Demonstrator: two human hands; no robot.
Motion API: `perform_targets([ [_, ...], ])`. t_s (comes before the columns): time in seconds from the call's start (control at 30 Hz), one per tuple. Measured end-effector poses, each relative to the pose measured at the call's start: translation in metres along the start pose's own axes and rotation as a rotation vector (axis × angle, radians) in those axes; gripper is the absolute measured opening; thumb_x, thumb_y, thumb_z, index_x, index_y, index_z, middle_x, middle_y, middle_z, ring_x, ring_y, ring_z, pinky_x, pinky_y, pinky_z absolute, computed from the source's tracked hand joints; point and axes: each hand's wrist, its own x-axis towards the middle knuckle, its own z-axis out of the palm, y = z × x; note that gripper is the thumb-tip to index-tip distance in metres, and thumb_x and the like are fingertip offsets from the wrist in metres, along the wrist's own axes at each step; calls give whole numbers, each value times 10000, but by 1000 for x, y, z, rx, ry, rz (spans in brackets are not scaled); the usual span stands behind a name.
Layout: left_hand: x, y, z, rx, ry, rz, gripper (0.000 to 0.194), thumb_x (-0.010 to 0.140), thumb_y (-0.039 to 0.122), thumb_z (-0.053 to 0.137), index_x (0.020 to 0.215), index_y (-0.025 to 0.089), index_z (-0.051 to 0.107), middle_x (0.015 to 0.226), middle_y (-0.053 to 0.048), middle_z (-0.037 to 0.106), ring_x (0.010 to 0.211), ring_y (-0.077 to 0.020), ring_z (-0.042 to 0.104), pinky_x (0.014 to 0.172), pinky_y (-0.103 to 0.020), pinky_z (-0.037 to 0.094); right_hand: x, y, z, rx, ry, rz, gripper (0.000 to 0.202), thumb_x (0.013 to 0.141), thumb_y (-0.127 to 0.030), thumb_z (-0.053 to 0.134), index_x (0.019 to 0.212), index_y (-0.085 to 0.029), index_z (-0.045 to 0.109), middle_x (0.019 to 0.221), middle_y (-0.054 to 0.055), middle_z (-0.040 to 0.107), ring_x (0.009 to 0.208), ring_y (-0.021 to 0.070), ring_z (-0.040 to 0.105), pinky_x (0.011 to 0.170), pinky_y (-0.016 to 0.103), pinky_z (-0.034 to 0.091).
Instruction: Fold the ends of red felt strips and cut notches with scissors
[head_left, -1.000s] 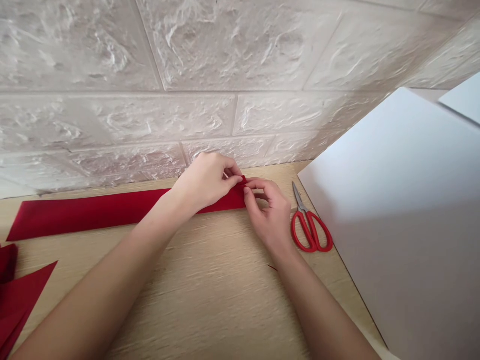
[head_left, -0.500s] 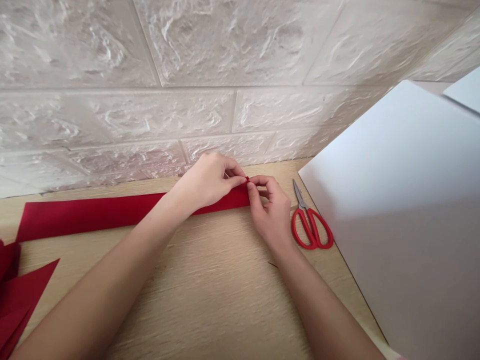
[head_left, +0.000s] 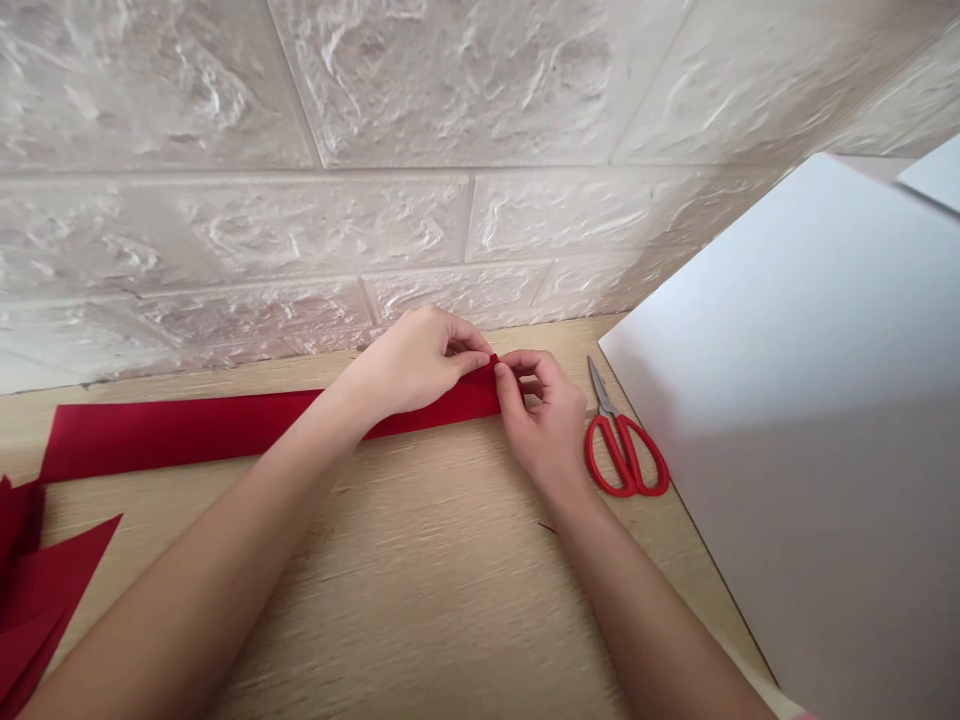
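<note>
A long dark-red strip of cloth (head_left: 187, 435) lies across the wooden surface, running from the left up to both hands. My left hand (head_left: 427, 360) pinches its right end between thumb and fingertips. Right beside it, my right hand (head_left: 544, 410) grips the same end, thumb in front and fingers behind. A small bit of the red edge pokes up between the two sets of fingertips. Part of the strip is hidden behind my left wrist. Scissors (head_left: 626, 445) with red handles lie just right of my right hand, blades pointing away.
More red pieces (head_left: 52, 590) are heaped at the lower left. A large white board (head_left: 810, 420) takes up the right side. Behind the wooden surface (head_left: 405, 580) rises a white brick-patterned wall (head_left: 375, 220). A thin dark sliver lies by my right forearm.
Both hands keep their pinch on the strip's end with hardly any movement. The strip's left end has shifted slightly to the right; the whole view has shifted a little too.
</note>
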Motion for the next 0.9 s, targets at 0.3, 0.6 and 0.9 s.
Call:
perform_targets([
  [0.3,1,0,4,7,26,11,193,909,242,614,928,239,806,937,-6,816,852,-183,734,789,-312,534,0,1,0,36,25,1,100,963,-314,611,940,-236,670,914,23,746,766,160,693,643,297,563],
  [0.6,0,2,7,-16,30,35,190,914,217,620,928,226,810,956,-9,821,864,-180,739,792,-302,535,0,1,-1,10,38,-20,101,963,-306,612,909,-236,660,889,17,741,747,159,686,672,315,566],
  [0.9,0,2,8,-20,26,25,200,906,222,610,911,232,810,917,-8,817,843,-186,742,769,-310,540,0,1,0,-18,56,-6,113,948,-329,626,897,-239,670,869,18,743,712,162,675,652,318,565],
])
